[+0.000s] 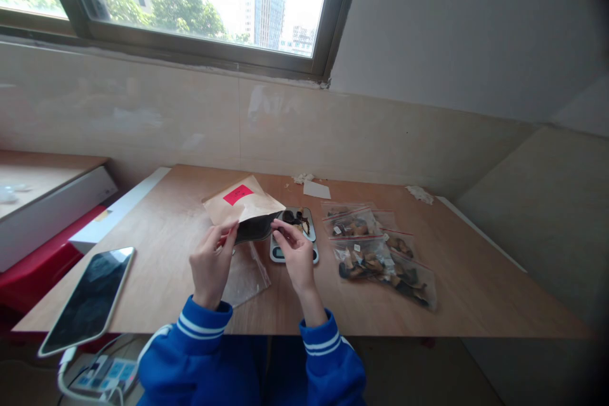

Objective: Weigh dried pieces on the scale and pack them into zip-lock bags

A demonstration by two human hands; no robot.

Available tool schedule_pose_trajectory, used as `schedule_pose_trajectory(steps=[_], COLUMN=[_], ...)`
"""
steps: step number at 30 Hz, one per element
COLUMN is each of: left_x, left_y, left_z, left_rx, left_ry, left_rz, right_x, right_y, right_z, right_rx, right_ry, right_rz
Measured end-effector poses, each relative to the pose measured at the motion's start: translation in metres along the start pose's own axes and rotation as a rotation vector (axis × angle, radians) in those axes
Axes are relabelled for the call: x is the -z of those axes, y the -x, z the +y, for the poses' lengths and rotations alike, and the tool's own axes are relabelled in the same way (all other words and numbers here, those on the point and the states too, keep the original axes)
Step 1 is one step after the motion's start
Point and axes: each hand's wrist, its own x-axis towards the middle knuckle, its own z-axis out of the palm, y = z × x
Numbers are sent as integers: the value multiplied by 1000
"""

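Both my hands pinch the near end of a kraft paper bag (247, 206) with a red label, its dark mouth parted toward me. My left hand (212, 261) is closed on the left side of the opening, and my right hand (294, 250) on the right side. Behind the right hand stands a small white kitchen scale (277, 256), partly hidden, with dark dried pieces (299, 219) on its platform. Beneath the bag and beside my left hand lies a clear zip bag (250, 279) on the table.
Several clear zip bags of brown dried pieces (371, 260) lie right of the scale. A tablet (92, 298) with a white cable rests at the table's left edge, above a power strip (107, 373). A white card (316, 189) and crumpled scraps (303, 178) lie at the back.
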Motion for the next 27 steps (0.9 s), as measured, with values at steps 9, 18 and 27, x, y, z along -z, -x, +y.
schedule_pose_trajectory(steps=[9, 18, 27], left_x=[3, 7, 7], left_y=[-3, -6, -5], left_z=[-4, -6, -7], left_rx=[4, -2, -1], left_ry=[9, -2, -10], left_rz=[15, 23, 17], right_x=[46, 35, 61], right_y=[-50, -80, -62], right_z=[37, 55, 42], right_rx=[-42, 15, 61], right_ry=[21, 250, 313], right_rz=[144, 52, 202])
